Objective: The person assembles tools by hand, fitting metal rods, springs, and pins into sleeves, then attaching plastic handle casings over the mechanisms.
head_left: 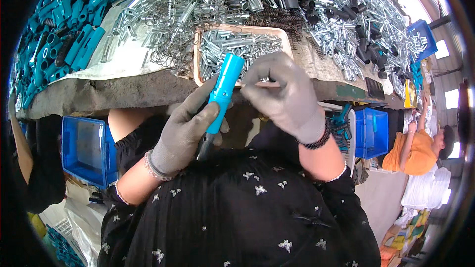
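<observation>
Apparently with plenty left to do, loose teal casings (81, 44) heap at left as a worker's left hand (180, 136) wraps firmly around one turquoise tube (229, 72), seemingly unfinished, by the near edge of the table (141, 89) and a tray (197, 52) of metal parts (222, 44), while the right hand (291, 96), loosely curled, hovers alongside, its contents unclear, no lettering legible.

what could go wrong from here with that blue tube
Only the left hand grips the blue tube near the bench edge, so a slip might drop it. Tangled wire springs beside the tray could snag if brushed. Any small part in the right hand might fall; whether it holds one is unclear.
</observation>
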Motion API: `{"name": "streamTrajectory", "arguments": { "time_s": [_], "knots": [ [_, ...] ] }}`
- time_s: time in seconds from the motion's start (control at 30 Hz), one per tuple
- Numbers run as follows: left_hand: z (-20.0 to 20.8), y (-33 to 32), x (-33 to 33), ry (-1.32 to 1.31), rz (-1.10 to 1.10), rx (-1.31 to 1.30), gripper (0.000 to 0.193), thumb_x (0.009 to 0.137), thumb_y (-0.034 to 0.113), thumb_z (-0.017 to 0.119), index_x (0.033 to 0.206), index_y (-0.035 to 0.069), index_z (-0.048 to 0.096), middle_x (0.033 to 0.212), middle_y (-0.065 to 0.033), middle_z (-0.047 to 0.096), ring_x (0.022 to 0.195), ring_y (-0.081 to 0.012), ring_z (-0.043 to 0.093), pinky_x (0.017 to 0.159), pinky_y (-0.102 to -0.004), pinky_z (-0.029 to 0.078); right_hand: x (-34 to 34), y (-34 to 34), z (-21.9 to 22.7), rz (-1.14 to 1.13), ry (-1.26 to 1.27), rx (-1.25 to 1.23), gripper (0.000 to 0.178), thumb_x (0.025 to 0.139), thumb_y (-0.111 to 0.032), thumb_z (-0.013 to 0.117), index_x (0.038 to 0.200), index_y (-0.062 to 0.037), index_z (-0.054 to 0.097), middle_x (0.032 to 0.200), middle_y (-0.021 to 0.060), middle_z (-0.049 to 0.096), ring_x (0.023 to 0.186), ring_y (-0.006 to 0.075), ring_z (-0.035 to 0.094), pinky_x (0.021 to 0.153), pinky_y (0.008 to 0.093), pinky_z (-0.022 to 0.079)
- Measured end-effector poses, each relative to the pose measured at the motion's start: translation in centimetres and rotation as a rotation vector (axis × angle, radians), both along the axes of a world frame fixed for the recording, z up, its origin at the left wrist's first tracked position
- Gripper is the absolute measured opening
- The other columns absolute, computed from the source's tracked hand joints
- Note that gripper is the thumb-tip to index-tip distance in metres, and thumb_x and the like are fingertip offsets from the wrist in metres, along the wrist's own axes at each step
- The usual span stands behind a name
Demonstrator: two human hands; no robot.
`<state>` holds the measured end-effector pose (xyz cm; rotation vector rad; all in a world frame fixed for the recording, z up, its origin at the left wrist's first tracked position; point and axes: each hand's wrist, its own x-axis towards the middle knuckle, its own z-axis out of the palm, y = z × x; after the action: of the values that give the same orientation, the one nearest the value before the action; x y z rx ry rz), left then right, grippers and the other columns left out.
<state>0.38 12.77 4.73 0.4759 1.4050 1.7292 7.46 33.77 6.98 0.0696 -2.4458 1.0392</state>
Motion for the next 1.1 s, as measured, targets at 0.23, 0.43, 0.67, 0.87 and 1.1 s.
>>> {"name": "streamTrajectory", "arguments": {
  "time_s": [0.23,0.43,0.67,0.87,1.1],
  "knots": [
    [-0.8,-0.1,0.2,0.014,0.041,0.037,0.059,0.099,0.022,0.057,0.152,0.004,0.036,0.11,-0.0079,0.063,0.09,-0.0135,0.062,0.072,-0.0272,0.053,0.5,-2.6,-1.2,-0.055,0.041,0.03,0.013,0.077,-0.011,0.079,0.086,-0.0074,0.07,0.088,0.0076,0.062,0.086,0.0211,0.063,0.072,0.029,0.05],
    [-1.6,-0.3,1.0,0.11,0.108,0.1,0.061,0.096,0.018,0.062,0.15,0.003,0.037,0.109,-0.0083,0.064,0.087,-0.013,0.061,0.07,-0.0268,0.052,0.9,-3.4,-1.5,-0.002,-0.22,-0.59,0.019,0.08,-0.013,0.08,0.086,-0.0029,0.065,0.08,0.0036,0.063,0.071,0.0135,0.06,0.063,0.0282,0.047],
    [-2.7,-2.9,0.0,-0.024,0.081,0.155,0.042,0.094,0.04,0.067,0.115,0.006,0.053,0.092,-0.0102,0.066,0.058,-0.0157,0.06,0.051,-0.027,0.048,0.7,-1.7,1.2,0.167,-0.656,-0.639,0.026,0.09,-0.027,0.073,0.095,-0.0027,0.069,0.082,0.0035,0.067,0.068,0.0095,0.061,0.062,0.0261,0.049],
    [-2.2,-2.6,-0.8,-0.014,0.136,0.111,0.038,0.102,0.039,0.053,0.112,0.002,0.052,0.09,-0.0104,0.065,0.056,-0.0127,0.058,0.049,-0.0255,0.047,-2.4,3.8,-0.3,-0.192,-0.169,0.568,0.014,0.082,-0.017,0.07,0.092,-0.0071,0.073,0.094,0.012,0.07,0.097,0.0334,0.062,0.091,0.0432,0.047],
    [-1.4,-3.3,-1.3,-0.036,0.051,0.03,0.046,0.101,0.047,0.052,0.108,0.001,0.055,0.092,-0.0095,0.064,0.061,-0.011,0.058,0.055,-0.0238,0.047,-2.1,3.9,-0.6,-0.179,-0.248,0.501,0.012,0.086,-0.012,0.066,0.094,-0.005,0.071,0.095,0.0134,0.07,0.095,0.0328,0.064,0.086,0.0423,0.05]
  ]
}}
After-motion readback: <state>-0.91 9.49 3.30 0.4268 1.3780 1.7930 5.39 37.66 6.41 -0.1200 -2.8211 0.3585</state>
